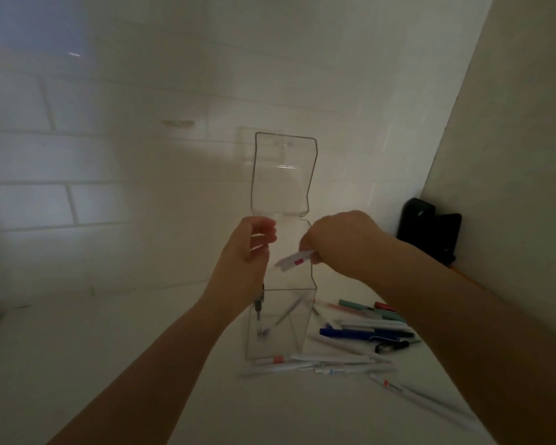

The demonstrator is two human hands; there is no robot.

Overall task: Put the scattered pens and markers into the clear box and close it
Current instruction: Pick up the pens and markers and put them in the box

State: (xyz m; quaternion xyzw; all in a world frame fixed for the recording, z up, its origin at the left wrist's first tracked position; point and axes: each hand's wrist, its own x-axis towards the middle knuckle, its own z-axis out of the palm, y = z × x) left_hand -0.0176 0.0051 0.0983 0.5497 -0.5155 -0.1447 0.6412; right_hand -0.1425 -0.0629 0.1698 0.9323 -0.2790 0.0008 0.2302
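Clear box (278, 319) upright on white counter (109, 364), hinged lid (283, 175) swung up and open, both hands at its mouth.

Head view: no readable brand or writing anywhere; pens show only small red/blue bands. Box is see-through w/ thin dark edges, a few pens already leaning inside near the bottom. Left hand (249, 252) wraps the box's upper left edge, fingers curled round it. Right hand (337, 240) pinches a white pen w/ red band (294, 260) over the opening, tilted. Loose pens and markers (360, 332) lie just right of the box and along its near side: white, navy, teal, red. Black object (429, 229) sits in far right corner by tiled wall (77, 155).
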